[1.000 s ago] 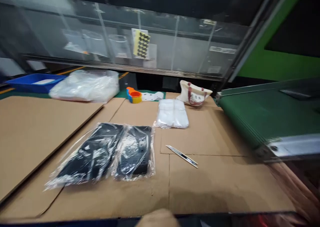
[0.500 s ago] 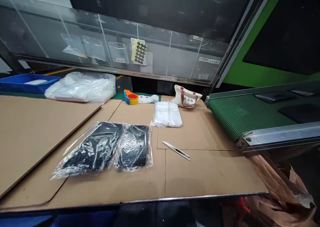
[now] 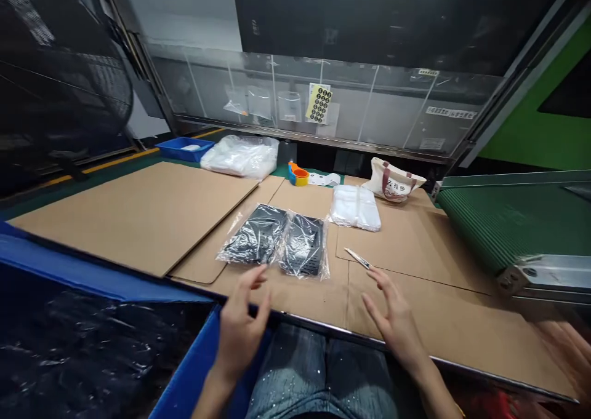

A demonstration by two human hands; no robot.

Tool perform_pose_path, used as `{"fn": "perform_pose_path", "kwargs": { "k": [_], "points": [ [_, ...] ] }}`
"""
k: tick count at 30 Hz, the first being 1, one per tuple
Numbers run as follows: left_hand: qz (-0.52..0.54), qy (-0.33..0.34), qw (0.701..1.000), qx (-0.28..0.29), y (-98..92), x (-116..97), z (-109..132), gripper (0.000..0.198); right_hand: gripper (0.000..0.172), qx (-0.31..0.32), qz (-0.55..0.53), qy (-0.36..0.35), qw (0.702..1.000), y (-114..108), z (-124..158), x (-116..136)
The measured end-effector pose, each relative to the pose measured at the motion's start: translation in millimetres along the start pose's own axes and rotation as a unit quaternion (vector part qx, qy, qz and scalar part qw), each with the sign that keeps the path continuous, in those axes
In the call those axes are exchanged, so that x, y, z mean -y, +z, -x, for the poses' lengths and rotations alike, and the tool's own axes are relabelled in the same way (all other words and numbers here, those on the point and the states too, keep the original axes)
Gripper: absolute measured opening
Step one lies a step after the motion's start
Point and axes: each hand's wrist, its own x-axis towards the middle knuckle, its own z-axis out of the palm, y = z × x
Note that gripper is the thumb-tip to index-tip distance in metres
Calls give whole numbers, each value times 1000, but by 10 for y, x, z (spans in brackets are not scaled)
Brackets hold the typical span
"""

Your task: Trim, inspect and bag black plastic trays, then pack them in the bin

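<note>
My left hand (image 3: 241, 317) hovers over the near table edge, thumb and fingers apart, holding nothing. It is nearest to a clear plastic bag with black sheet-like parts (image 3: 259, 231). Beside that bag lies a second clear bag with a dark perforated part (image 3: 302, 245). My right hand (image 3: 391, 314) is also held above the near edge, thumb and fingers spread, with nothing in it. Just beyond its fingertips a slim utility knife (image 3: 357, 258) lies on the cardboard. Behind the knife sits a banded stack of clear bags (image 3: 354, 207).
At the back are a blue tray (image 3: 168, 150), a heap of plastic bags (image 3: 240, 155), an orange-yellow tape dispenser (image 3: 298, 175) and a cloth pouch (image 3: 394, 182). A green conveyor (image 3: 517, 222) stands right. A blue bin (image 3: 198, 357) with black wrapped items is at lower left.
Both my hands have come into view from below. The view has shifted left and down, showing my legs and the blue bin. The bagged parts and knife appear unmoved on the table.
</note>
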Motion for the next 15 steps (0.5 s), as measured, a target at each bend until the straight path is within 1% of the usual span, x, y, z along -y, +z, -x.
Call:
{"fn": "perform_pose_path", "kwargs": {
  "k": [2, 4, 6, 8, 10, 12, 13, 14, 15],
  "points": [
    [-30, 11, 998, 62, 219, 167, 83, 34, 32, 66, -42, 33, 996, 282, 39, -63],
    [-59, 5, 992, 108, 417, 332, 157, 36, 34, 107, -78, 66, 989, 505, 108, -99],
    [-88, -15, 986, 141, 569, 450, 168, 41, 37, 125, -98, 77, 984, 680, 186, -115],
    [-111, -25, 981, 157, 656, 490, 93, 45, 38, 117, -104, 74, 985, 834, 253, -135],
    [-115, -13, 982, 146, 650, 452, -47, 44, 35, 90, -107, 72, 988, 954, 284, -180],
    [-85, 6, 991, 107, 541, 365, -208, 39, 33, 59, -131, 67, 987, 978, 268, -242],
    [-63, 12, 995, 79, 457, 315, -280, 37, 33, 48, -149, 62, 986, 926, 251, -273],
    [-43, 12, 998, 47, 365, 267, -339, 35, 34, 36, -164, 60, 984, 823, 238, -299],
    [-33, 1, 999, 11, 276, 225, -382, 35, 35, 25, -166, 66, 984, 666, 242, -320]
  ]
}}
